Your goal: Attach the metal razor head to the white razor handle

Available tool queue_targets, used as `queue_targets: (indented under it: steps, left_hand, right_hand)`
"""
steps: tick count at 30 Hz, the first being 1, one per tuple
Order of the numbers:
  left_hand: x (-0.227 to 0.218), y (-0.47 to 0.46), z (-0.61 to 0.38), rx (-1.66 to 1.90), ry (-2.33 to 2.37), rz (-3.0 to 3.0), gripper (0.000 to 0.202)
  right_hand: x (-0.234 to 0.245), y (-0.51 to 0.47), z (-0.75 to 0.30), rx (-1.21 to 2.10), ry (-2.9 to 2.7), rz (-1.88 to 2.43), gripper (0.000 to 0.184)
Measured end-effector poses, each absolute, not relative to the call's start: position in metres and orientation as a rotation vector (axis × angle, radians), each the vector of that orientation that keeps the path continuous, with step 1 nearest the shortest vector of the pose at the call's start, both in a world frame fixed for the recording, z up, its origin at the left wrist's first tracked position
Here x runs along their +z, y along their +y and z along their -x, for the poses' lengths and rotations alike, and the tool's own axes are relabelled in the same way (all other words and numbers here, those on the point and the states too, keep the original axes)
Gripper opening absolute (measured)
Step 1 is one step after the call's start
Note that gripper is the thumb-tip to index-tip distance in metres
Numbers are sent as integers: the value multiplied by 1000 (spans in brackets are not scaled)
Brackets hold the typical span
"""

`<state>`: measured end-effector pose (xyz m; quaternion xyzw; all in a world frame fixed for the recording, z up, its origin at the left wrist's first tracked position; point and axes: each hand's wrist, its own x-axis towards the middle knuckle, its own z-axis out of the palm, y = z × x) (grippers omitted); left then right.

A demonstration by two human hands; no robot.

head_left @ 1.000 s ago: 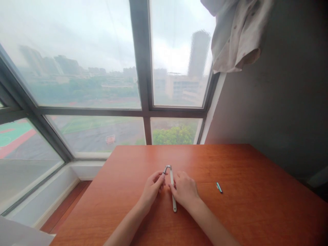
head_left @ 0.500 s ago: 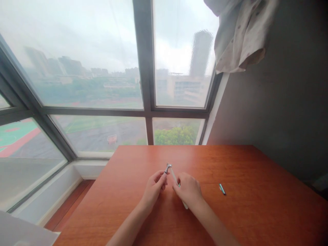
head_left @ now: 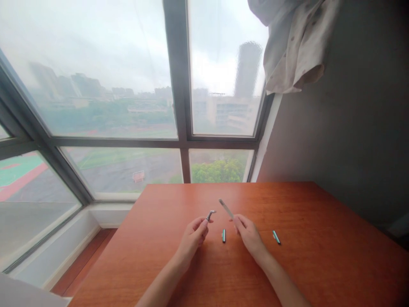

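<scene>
My left hand (head_left: 192, 237) is closed round a silver razor handle (head_left: 210, 214), whose bent, headless tip sticks up past the fingers. In my right hand (head_left: 251, 238) is a slim pale toothbrush (head_left: 226, 209), gripped with its darker head pointing up and left; most of its handle is hidden by the hand. The two tips are apart. Between my hands a green-and-black razor cartridge (head_left: 223, 236) lies on the table. Another razor cartridge (head_left: 276, 237) of the same look rests to the right of my right hand.
The reddish-brown wooden table (head_left: 153, 256) stretches under both arms toward the window (head_left: 220, 166). A dark wall (head_left: 338, 140) stands at the right. Pale spotted cloth (head_left: 294, 59) hangs above the table's far right.
My right hand has moved right, drawing the toothbrush away from the razor handle's tip. The cartridge between my hands now shows fully. My left hand stays nearly in place.
</scene>
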<state>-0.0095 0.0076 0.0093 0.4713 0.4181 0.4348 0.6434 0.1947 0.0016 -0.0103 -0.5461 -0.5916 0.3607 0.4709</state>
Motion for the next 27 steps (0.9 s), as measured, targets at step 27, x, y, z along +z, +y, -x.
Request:
queue_targets:
  steps: [27]
  left_hand:
    - [15,7,10,1040,810,-904,38]
  right_hand:
    - [-6,0,-191,1015,-1431,1168,44]
